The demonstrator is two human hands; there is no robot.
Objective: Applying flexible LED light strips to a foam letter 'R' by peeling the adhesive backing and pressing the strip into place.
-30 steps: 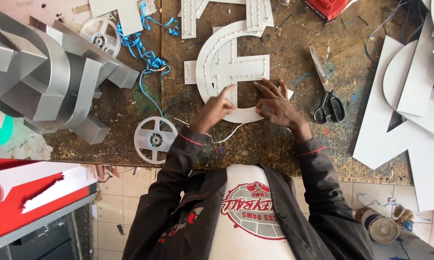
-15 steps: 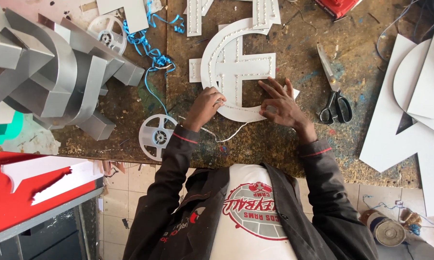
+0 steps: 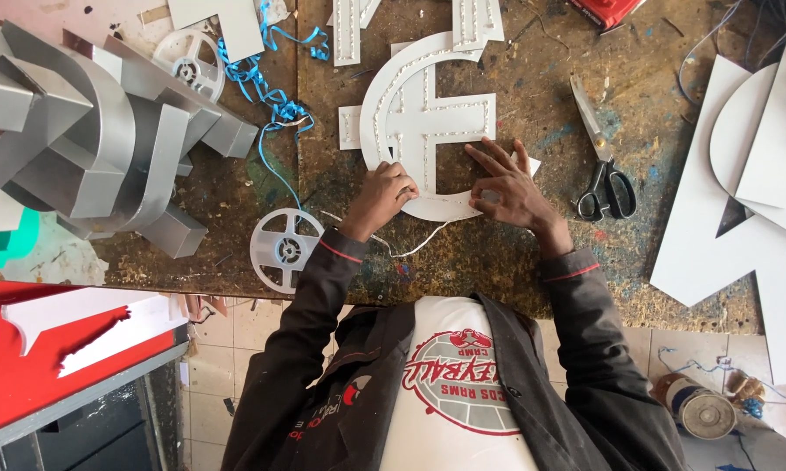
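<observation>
A white round sign piece (image 3: 428,122) with rows of small studs lies flat on the stained wooden workbench (image 3: 515,253). My left hand (image 3: 380,196) curls its fingers over the piece's lower left rim. A thin white wire (image 3: 419,244) runs out from under that hand. My right hand (image 3: 508,183) rests flat on the lower right rim with its fingers spread and holds nothing.
Black-handled scissors (image 3: 604,174) lie right of my right hand. A white plastic reel (image 3: 285,249) sits near the bench's front edge, with blue ribbon (image 3: 266,87) and grey metal letter shells (image 3: 88,131) at left. White cut boards (image 3: 742,192) lie at right, a red board (image 3: 35,366) at lower left.
My left hand has slid a little left along the piece's lower rim, away from my right hand. My right hand stays pressed on the rim.
</observation>
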